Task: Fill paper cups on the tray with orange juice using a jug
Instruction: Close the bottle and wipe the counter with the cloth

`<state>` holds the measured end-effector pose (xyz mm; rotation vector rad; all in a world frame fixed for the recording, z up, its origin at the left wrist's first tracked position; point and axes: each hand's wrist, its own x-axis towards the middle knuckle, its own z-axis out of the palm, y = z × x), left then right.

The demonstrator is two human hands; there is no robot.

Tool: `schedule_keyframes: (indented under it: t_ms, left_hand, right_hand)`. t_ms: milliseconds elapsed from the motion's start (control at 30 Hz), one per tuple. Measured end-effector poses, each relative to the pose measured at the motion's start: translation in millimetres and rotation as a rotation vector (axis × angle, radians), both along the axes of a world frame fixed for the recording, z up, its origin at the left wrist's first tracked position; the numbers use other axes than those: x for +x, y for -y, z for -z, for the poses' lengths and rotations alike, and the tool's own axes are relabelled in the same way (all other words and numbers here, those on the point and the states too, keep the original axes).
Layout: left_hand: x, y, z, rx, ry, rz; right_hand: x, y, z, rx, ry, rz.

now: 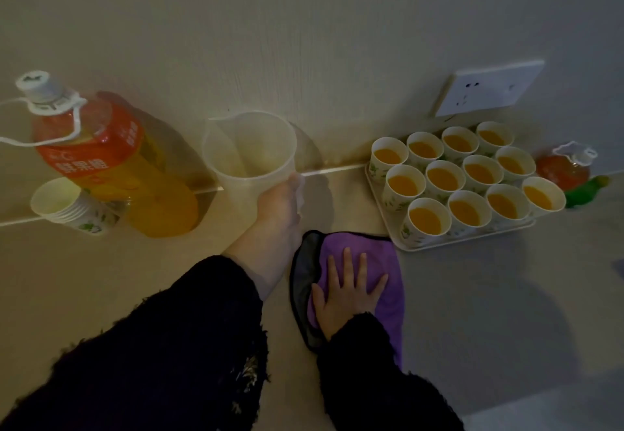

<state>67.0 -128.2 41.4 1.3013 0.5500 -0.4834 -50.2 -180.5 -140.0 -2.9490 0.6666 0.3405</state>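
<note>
A: what's nearest?
B: two dark fuzzy sleeves, left sleeve (162, 346) and right sleeve (371, 380). right hand (347, 292) lies flat on a purple cloth (381, 256), fingers spread, palm down
A: jug?
B: clear jug (250, 150), centre-far, close to the wall (304, 25). long axis vertical, mouth up. spout on the far-left of the rim, facing away from the tray. looks empty. left hand (280, 201) wrapped round the handle on its near-right side. can't tell if the base touches the counter
A: tray?
B: tray (462, 238) on the right, long side roughly along the wall. twelve paper cups (442, 179), three rows of four, all with orange juice in them
A: room to move?
B: bare counter (489, 295) between jug and tray, more on the near right. tray's near-left corner sits just beside the cloth's far edge. left of the jug: juice bottle (111, 167) with a cup stack (57, 201) against it. right of the tray: small bottle (562, 169); socket (489, 93) on the wall above
</note>
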Motion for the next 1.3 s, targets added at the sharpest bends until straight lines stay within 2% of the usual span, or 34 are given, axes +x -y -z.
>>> schedule_keyframes:
  t_ms: [167,433,733,867,1100,1300]
  left_hand:
    - [-8,-18,2,0.013,-0.061,0.046]
    - [-9,-121,14,0.088,-0.236,0.095]
    - [6,-211,-5,0.064,-0.216,0.098]
    - [13,-238,-8,0.053,-0.220,0.114]
    - [28,-254,-13,-0.001,-0.198,0.083]
    - [34,-251,-31,-0.046,-0.107,0.003]
  right_hand:
    - [3,-3,-5,0.017,-0.006,0.038]
    - [-3,-55,1,0.123,0.109,0.094]
    - [7,-175,0,0.167,0.128,-0.098]
    - [14,-208,-9,0.158,0.072,-0.228]
    - [26,-187,-6,0.086,0.006,-0.338]
    - [60,-178,0,0.086,0.060,-0.191]
